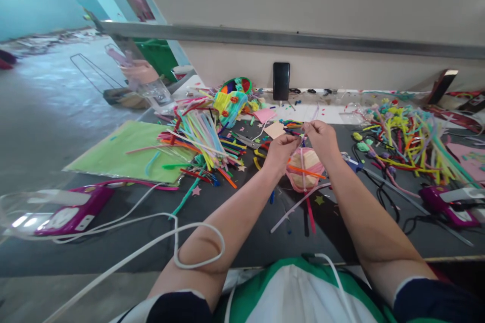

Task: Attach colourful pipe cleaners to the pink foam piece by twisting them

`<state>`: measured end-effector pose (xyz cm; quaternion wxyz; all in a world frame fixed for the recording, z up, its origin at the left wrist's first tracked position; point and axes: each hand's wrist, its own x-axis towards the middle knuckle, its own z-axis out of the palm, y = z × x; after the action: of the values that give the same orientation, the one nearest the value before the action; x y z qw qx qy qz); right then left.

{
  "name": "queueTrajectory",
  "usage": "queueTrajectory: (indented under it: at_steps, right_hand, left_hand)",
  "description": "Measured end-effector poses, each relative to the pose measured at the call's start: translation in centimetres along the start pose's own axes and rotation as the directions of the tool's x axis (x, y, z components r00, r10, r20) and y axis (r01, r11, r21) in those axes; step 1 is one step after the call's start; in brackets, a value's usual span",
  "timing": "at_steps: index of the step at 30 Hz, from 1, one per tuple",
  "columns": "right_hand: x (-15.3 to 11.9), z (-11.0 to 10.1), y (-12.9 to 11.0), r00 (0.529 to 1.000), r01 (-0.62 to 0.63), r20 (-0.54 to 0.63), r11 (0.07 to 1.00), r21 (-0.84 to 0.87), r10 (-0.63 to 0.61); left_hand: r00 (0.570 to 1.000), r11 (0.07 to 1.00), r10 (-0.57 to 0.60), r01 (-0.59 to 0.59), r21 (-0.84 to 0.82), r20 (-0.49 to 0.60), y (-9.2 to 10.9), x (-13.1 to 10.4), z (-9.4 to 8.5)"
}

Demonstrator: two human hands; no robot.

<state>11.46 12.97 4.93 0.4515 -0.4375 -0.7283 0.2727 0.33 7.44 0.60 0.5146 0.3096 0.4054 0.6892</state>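
Observation:
My left hand [282, 153] and my right hand [322, 139] meet over the middle of the table, fingers pinched close together. Between the fingertips runs a thin pale lilac pipe cleaner [303, 159]; its exact grip is small and partly hidden. It passes down across a rounded piece with a pink fuzzy rim [293, 181] and a pale wood-coloured middle, which lies just below my hands. An orange pipe cleaner [308, 172] crosses that piece. Another pale lilac pipe cleaner [290, 214] and a red one [310, 216] lie in front of it.
Left of my hands are a heap of pipe cleaners [204, 136], scissors [246, 140] and a green sheet [121, 154]. A yellow-and-blue fuzzy craft [229, 107] and a phone [281, 82] stand behind. More pipe cleaners [409, 136] lie right. A white cable [132, 250] loops over my left forearm.

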Motion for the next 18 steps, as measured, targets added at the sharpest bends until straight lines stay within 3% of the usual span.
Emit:
queueTrajectory:
  at_steps: [9, 18]
  right_hand:
    - [-0.1, -0.1, -0.1, 0.999, -0.036, 0.001, 0.984, -0.172, 0.037]
    - [0.0, 0.2, 0.4, 0.989, -0.146, -0.012, 0.988, -0.052, 0.146]
  left_hand:
    - [0.993, 0.974, 0.110, -0.098, 0.205, -0.047, -1.1, 0.3, -0.3]
    - [0.993, 0.969, 0.093, -0.072, 0.238, -0.077, -0.6, -0.4, 0.6]
